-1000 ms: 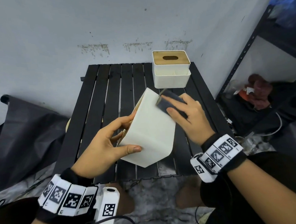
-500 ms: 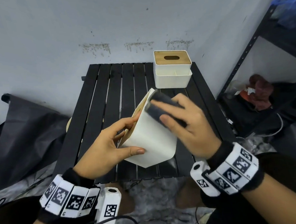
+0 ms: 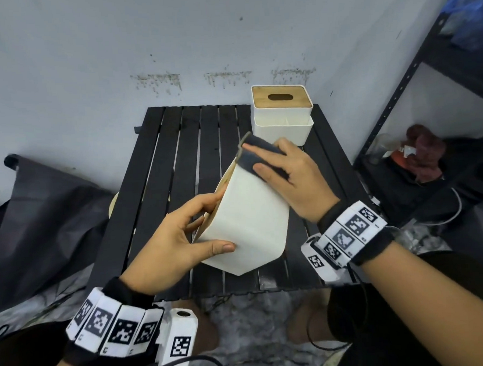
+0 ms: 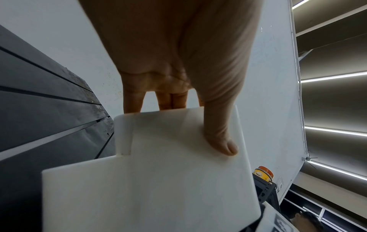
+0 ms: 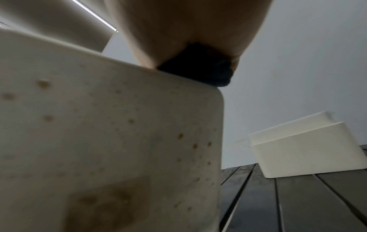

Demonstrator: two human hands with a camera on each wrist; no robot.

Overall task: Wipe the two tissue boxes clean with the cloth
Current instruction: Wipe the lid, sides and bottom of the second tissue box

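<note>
My left hand (image 3: 179,239) grips a white tissue box (image 3: 248,219) tilted above the black slatted table (image 3: 156,187), thumb on its broad upturned face, fingers on the far side. The left wrist view shows that thumb (image 4: 220,135) lying on the white box (image 4: 158,180). My right hand (image 3: 287,174) presses a dark folded cloth (image 3: 257,154) flat against the box's upper far edge. In the right wrist view the cloth (image 5: 200,72) sits on the box (image 5: 111,141), whose side carries brown specks. A second white tissue box (image 3: 283,116) with a wooden slotted lid stands at the table's far right.
A pale wall rises right behind the table. A black metal shelf frame (image 3: 403,90) stands close on the right with a red-brown bundle (image 3: 423,151) on its lower level. A dark bag (image 3: 41,221) lies on the floor to the left.
My right hand has slid the cloth from the box's right side up and left to its top far edge. The left hand and box have barely moved.
</note>
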